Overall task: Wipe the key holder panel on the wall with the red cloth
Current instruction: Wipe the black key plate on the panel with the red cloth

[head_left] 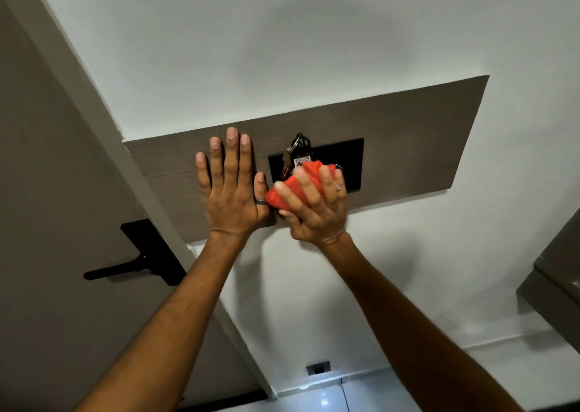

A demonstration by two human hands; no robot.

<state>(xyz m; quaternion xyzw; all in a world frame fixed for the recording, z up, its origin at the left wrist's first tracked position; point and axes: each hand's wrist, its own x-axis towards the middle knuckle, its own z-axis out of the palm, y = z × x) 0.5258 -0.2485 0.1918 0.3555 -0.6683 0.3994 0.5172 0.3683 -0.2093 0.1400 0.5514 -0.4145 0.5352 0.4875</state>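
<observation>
The key holder panel (408,135) is a long rectangular board of grey-brown wood-grain laminate, fixed flat to a white wall (282,34) and seen tilted by the head camera. Its surface is matte, with fine horizontal grain lines clearest near its left end. Set into its middle is a smaller black rectangular plate (345,157) with a smooth, dull finish. A bunch of keys (296,154) hangs from the top of that plate on a metal clip, with a small white tag among them.

The red cloth (298,185) is a soft, bright orange-red fabric bunched into a thick wad. The right hand (317,207) grips it with fingers curled over the wad and presses it against the lower left part of the black plate, just below the keys; the cloth hides the keys' lower ends. The left hand (232,188) lies open and flat on the wooden part of the panel, fingers spread and pointing up, palm on the board, just left of the black plate. A dark ring sits on its thumb, which almost touches the cloth.

Left of the panel stands a grey-brown door (47,191) with a black lever handle (138,261), and a white frame runs between door and wall.
</observation>
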